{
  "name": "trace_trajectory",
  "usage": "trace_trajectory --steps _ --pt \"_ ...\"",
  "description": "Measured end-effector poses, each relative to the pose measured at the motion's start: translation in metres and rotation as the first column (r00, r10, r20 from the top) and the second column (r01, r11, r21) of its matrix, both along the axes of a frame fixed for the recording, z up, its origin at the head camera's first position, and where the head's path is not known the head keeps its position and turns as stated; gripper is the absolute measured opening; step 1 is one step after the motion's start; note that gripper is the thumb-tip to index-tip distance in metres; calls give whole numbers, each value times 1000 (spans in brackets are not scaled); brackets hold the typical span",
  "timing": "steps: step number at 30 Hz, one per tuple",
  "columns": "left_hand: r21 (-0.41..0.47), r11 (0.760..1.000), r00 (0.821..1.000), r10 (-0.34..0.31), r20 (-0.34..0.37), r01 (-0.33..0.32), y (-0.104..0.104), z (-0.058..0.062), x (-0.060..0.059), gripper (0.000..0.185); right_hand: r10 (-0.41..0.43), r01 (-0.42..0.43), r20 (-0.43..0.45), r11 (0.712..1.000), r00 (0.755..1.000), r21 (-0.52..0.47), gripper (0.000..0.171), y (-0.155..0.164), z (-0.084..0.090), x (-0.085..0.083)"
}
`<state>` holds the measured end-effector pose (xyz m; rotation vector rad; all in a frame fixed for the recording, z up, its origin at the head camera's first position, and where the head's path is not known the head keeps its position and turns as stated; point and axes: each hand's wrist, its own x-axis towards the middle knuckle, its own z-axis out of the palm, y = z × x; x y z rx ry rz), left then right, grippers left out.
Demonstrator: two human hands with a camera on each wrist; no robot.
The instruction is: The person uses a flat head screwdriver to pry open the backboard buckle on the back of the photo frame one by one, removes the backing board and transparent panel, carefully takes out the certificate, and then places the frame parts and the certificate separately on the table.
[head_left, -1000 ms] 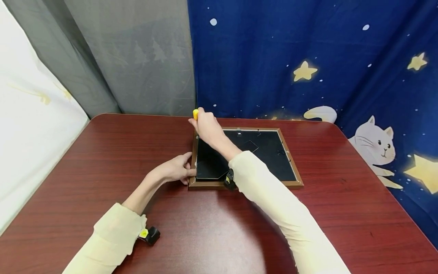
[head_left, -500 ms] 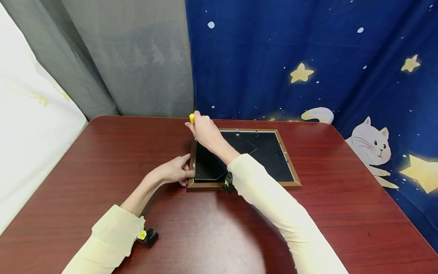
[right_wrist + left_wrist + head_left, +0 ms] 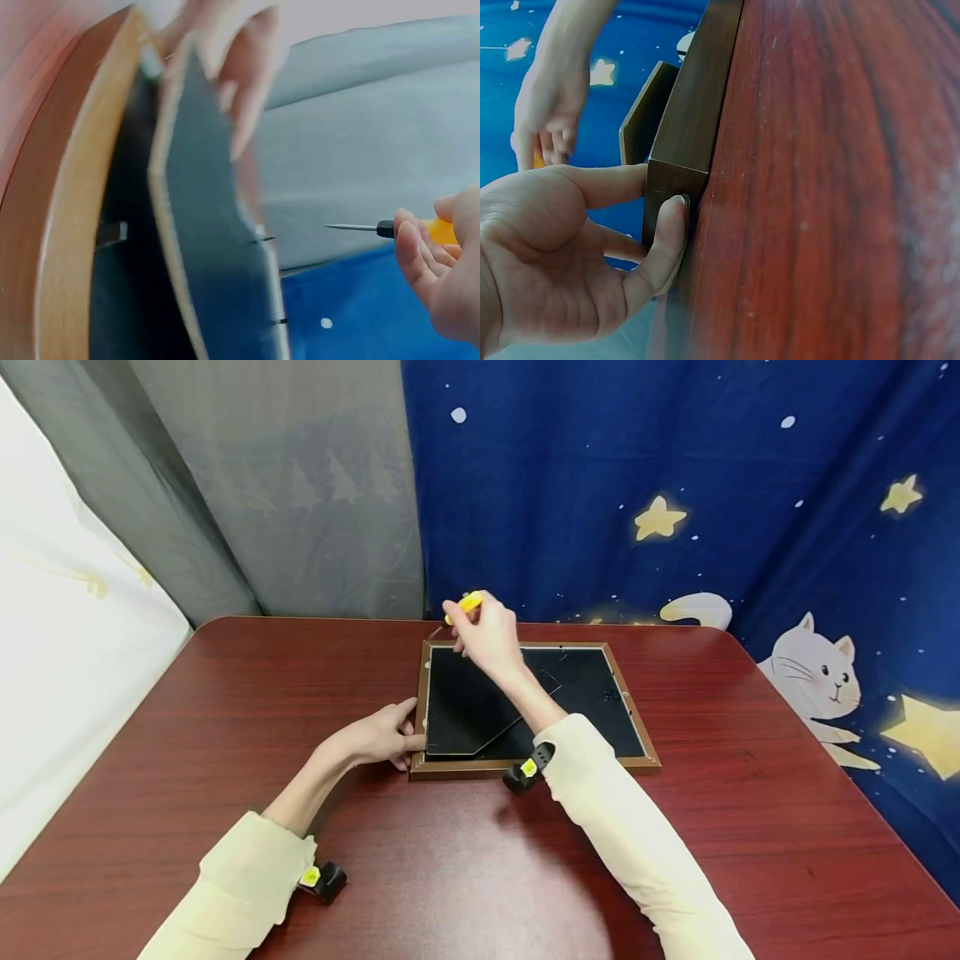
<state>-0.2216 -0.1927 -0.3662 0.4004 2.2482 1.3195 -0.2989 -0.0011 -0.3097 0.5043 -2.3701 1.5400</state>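
Nearest in, the left hand (image 3: pixel 375 739) braces the picture frame (image 3: pixel 525 766) at its near left corner, fingers and thumb curled against the wooden edge, pinching it steady on the red-brown table (image 3: pixel 225 710). The frame lies face down in the middle of the table, its black backing board (image 3: pixel 465 710) showing, with the stand flap (image 3: pixel 480 727) raised off it. Farther out, over the frame's far left corner, the right hand (image 3: pixel 487 635) hovers clear of the wood, fingers wrapped round a yellow-handled screwdriver (image 3: pixel 468 602); the right wrist view shows its thin metal tip pointing away in open air. Behind it all hangs the starry blue curtain (image 3: pixel 675 485).
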Motion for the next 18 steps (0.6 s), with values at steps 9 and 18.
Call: trace_trajectory --steps 9,18 --pt "-8 1000 1000 13 28 -13 0 -1 3 83 -35 35 4 976 999 -217 33 40 23 21" --pt "-14 1000 1000 16 9 -16 1 1 7 77 -47 34 -37 957 998 -287 28 75 34 49"
